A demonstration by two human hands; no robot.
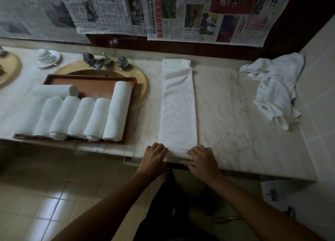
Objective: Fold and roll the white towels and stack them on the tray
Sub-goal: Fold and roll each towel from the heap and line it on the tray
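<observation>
We face a marble counter (226,103). A tray (94,85) holds seven rolled towels, side by side to save room. A folded strip (178,106) lies lengthwise; our left hand (154,156) and right hand (202,159) curl over its near end, starting the roll.

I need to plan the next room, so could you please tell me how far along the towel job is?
Done: seven rolled towels lie on the wooden tray, one crosswise behind the row. In hand: a towel folded into a long strip lies on the counter, with the left hand and right hand at its near end, seemingly starting the roll. Left: a crumpled towel on the right.
</observation>
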